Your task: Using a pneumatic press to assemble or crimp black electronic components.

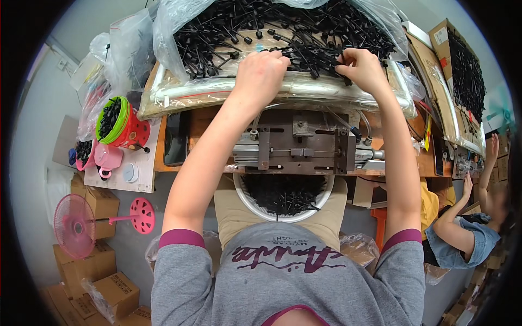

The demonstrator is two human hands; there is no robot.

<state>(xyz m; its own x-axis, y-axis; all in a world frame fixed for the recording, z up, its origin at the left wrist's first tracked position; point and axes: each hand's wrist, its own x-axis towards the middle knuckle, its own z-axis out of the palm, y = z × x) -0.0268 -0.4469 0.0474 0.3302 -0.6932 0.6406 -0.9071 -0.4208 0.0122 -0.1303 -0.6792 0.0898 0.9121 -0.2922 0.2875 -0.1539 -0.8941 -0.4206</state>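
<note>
Black parts (305, 53) lie heaped at 12 o'clock, apparently for easy reach; the right hand's fingers seem to pinch 1; the left hand (262, 75) curls, its grip hidden. At 6 o'clock, thighs (227, 213) probably steady a white basket (240, 190).

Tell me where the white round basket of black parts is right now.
In the head view, the white round basket is near the middle, between the khaki trouser legs, just below the brown metal fixture in the picture.
</note>
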